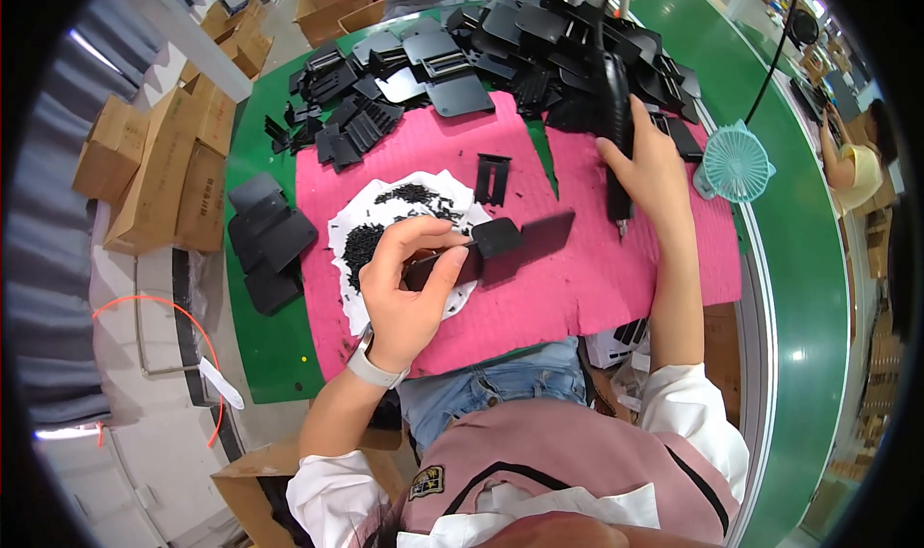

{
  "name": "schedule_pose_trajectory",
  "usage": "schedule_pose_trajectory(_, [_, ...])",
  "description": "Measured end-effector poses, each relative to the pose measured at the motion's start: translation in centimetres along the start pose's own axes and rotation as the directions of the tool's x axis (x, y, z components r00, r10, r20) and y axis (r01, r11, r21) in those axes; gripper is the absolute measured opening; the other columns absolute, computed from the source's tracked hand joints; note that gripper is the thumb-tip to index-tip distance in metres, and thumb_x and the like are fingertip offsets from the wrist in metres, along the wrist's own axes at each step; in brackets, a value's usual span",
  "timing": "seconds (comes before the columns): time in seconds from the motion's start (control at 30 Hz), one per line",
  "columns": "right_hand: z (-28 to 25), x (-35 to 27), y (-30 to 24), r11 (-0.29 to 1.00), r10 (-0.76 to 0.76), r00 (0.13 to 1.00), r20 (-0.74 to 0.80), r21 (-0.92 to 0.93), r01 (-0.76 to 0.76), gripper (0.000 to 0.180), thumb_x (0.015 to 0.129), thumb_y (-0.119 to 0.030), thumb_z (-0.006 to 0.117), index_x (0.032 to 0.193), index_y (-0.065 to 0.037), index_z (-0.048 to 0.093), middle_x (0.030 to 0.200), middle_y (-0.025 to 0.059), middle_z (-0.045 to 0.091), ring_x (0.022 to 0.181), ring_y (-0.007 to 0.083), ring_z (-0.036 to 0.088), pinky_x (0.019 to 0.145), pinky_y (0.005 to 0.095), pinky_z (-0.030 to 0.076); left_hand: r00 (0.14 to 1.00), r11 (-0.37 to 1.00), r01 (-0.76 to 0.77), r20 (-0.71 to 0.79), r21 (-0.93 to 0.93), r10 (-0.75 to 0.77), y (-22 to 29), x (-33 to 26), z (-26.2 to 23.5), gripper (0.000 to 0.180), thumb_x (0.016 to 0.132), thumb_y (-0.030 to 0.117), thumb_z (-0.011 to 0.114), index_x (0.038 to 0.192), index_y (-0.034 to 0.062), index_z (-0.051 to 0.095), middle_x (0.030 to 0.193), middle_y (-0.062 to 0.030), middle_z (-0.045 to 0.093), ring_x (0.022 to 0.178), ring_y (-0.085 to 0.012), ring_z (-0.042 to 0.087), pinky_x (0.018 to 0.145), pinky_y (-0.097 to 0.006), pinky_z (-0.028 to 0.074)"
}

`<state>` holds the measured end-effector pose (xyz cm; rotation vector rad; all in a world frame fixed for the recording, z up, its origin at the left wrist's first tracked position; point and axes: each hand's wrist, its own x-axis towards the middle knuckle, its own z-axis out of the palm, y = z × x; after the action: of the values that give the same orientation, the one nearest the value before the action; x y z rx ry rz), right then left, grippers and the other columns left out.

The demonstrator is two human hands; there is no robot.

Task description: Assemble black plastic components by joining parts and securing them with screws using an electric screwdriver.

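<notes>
Dusty-pink fabric vest [558, 442]: being worn, nearside of the bright-pink ridged mat [520, 325]. Flat black plate assembly [544, 237]: being pinched by the left hand [409, 293] above the mat; presumably light, stiff, best gripped by edges. Black cylindrical powered screwdriver [617, 120]: being clasped by the right hand [654, 168], mat's right.

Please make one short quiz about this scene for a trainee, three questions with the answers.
1. What does the right hand hold?
2. True or false: the fan is to the left of the left hand.
3. Which colour is the sheet in front of the person?
A) yellow B) pink C) blue

Key:
1. A black screwdriver.
2. False; it is to the right.
3. B
</notes>
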<state>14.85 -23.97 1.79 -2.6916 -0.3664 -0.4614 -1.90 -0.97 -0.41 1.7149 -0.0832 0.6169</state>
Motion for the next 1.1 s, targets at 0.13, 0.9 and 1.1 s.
schedule_pose_trajectory(0.13, [-2.1, -1.9, -4.6, 0.917, -0.344, 0.901, -0.265, 0.112, 0.383, 0.036, 0.075, -0.025, 0.070, 0.103, -0.004, 0.061, 0.099, 0.0136, 0.063, 0.093, 0.0315, 0.060, 0.074, 0.0392, 0.050, 0.997, 0.996, -0.070, -0.017, -0.058, 0.069, 0.4, -0.1, -2.0, 0.023, 0.080, -0.003, 0.067, 0.101, 0.0001, 0.056, 0.087, -0.0095, 0.068, 0.081, -0.0147, 0.065, 0.074, -0.026, 0.050])
schedule_pose_trajectory(0.9, [-3.2, -5.7, -10.5, 0.253, -0.875, 0.363, 0.322, 0.941, -0.223, 0.058, 0.085, -0.048, 0.056, 0.107, 0.006, 0.053, 0.094, 0.0165, 0.062, 0.067, 0.0190, 0.061, 0.060, 0.0270, 0.049, 0.960, 0.936, 0.168, -0.164, -0.310, -0.227, 6.0, -3.0, -6.0, 0.020, 0.084, 0.017, 0.065, 0.075, 0.0005, 0.058, 0.067, 0.0071, 0.046, 0.059, -0.0008, 0.035, 0.050, -0.020, 0.028])
schedule_pose_trajectory(1.1, [0.1, -2.8, -11.8, 0.567, -0.823, 0.458, 0.335, 0.454, 0.687, 0.045, 0.071, -0.019, 0.068, 0.113, -0.005, 0.059, 0.096, 0.0154, 0.064, 0.079, 0.0292, 0.064, 0.069, 0.0379, 0.051, 0.412, 0.989, 0.148, -0.907, -0.023, -0.082, 4.3, -12.9, -23.1, 0.029, 0.089, 0.024, 0.056, 0.108, 0.0032, 0.062, 0.103, -0.0063, 0.062, 0.092, -0.0149, 0.058, 0.084, -0.031, 0.047])
